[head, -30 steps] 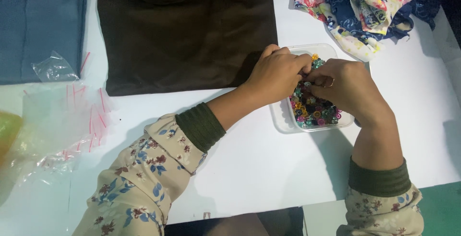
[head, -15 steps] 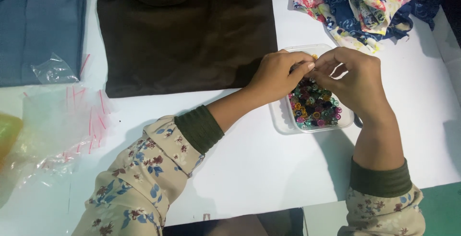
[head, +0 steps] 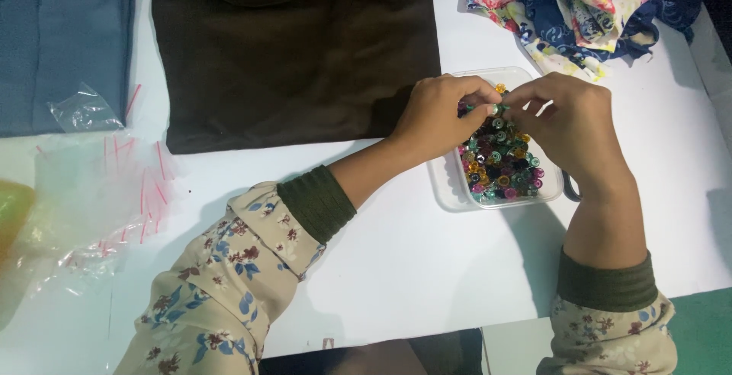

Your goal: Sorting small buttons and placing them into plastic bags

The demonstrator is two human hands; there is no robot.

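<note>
Left hand (head: 436, 115): fingertips pinched on a small green bead (head: 494, 109), over the tray.
Right hand (head: 566, 122): fingers curled, pinching the same bead from the other side.
Tray (head: 450, 192): clear plastic, full of coloured beads (head: 499, 161), on the white table (head: 412, 253).
Around: dark brown cloth (head: 297, 47) just left; floral fabric (head: 579, 5) behind; blue cloth (head: 61, 39) and clear bags (head: 99, 192) far left.

Both hands (head: 496, 115) pinching small green piece (head: 494, 109), above bead tray (head: 448, 192), white table (head: 412, 260)
</note>
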